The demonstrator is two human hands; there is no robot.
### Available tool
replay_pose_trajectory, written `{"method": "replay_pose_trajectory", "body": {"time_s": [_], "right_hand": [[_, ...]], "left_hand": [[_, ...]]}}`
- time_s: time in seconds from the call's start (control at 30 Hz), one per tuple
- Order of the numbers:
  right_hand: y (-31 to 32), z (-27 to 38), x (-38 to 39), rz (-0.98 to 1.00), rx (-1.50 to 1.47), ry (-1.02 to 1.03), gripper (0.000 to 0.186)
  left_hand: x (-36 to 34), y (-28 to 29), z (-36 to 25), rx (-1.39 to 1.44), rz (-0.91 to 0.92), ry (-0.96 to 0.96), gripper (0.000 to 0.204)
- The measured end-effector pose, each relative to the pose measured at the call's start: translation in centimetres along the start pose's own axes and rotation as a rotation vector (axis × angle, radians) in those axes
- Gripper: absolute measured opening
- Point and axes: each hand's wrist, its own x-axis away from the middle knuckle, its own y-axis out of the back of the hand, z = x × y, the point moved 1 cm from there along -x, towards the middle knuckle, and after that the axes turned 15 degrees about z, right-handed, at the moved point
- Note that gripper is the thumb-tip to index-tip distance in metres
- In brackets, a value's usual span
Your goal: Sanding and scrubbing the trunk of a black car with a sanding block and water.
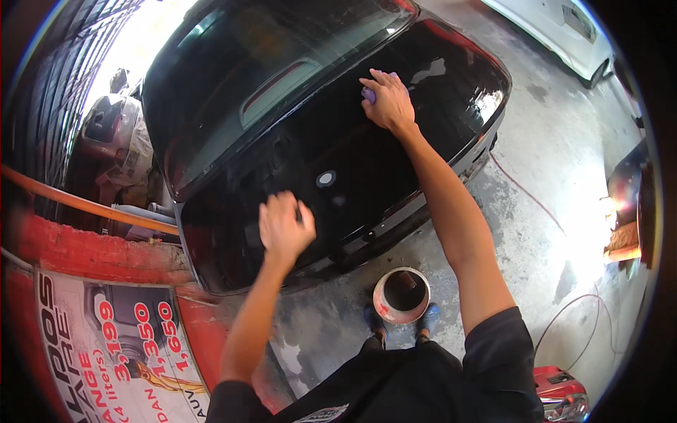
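Observation:
My right hand [392, 106] presses on the black trunk lid [367, 151] of a car, near the rear window. It is closed over a soft purple cloth [369, 94], which shows only at the edges of the fingers. Lower on the left, my left hand [285, 224] is over the same lid, slightly blurred. The thumb stands apart from the fingers and nothing shows in the hand; whether it touches the paint I cannot tell. A small whitish oval spot [326, 178] lies on the lid between the hands.
A round bucket [381, 304] with dark contents stands between my feet. A red ledge [106, 250] and a printed banner [99, 296] are at the left, with an orange bar [92, 202] above. A white car [557, 35] stands far right. A thin hose [529, 189] crosses the concrete floor.

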Motion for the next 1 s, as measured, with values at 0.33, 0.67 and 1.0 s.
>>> {"method": "replay_pose_trajectory", "body": {"time_s": [0.33,0.67,1.0], "right_hand": [[-0.3,-1.2,0.4,-0.008,-0.017,-0.01,0.053],[-0.6,2.2,-1.0,0.026,-0.046,-0.023,0.052],[-0.1,-0.4,0.7,-0.023,0.013,-0.04,0.051]], "left_hand": [[1.7,0.7,-3.8,0.096,0.076,0.009,0.016],[-10.8,-2.1,4.0,-0.041,0.009,0.161,0.019],[1.5,-0.1,-3.9,0.089,0.062,-0.089,0.013]]}}
